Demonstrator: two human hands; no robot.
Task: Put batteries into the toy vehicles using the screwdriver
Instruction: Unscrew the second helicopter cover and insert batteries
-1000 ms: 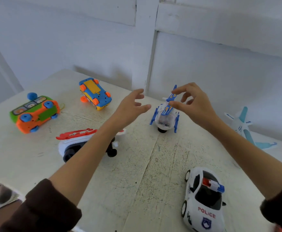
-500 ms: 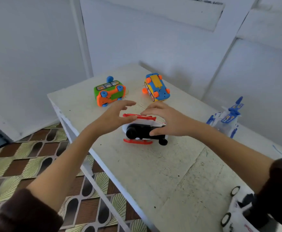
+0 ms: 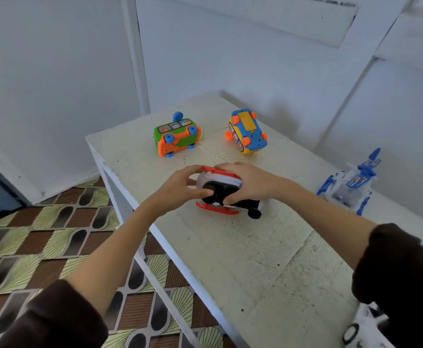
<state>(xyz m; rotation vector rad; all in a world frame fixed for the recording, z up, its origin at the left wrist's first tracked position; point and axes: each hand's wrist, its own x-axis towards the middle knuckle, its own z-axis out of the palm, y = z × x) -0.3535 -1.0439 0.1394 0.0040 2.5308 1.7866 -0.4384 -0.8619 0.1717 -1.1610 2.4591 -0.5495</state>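
A white, red and black toy vehicle (image 3: 221, 190) lies on its side near the middle of the white table (image 3: 243, 249). My left hand (image 3: 177, 190) grips its left end, fingers curled round the black part. Over its top my right hand (image 3: 249, 183) curls, holding the body from the right. An orange and green toy bus (image 3: 176, 138) and a blue and yellow toy car (image 3: 246, 131) lie overturned further back. No screwdriver or batteries show.
A blue and white toy plane (image 3: 348, 185) stands at the right by the wall. A white police car (image 3: 361, 330) peeks from under my right sleeve at the bottom right. The table's left edge drops to a patterned floor (image 3: 42, 237).
Both hands left the blue and white plane and came to the red and white vehicle, then closed round it. My view swung left.
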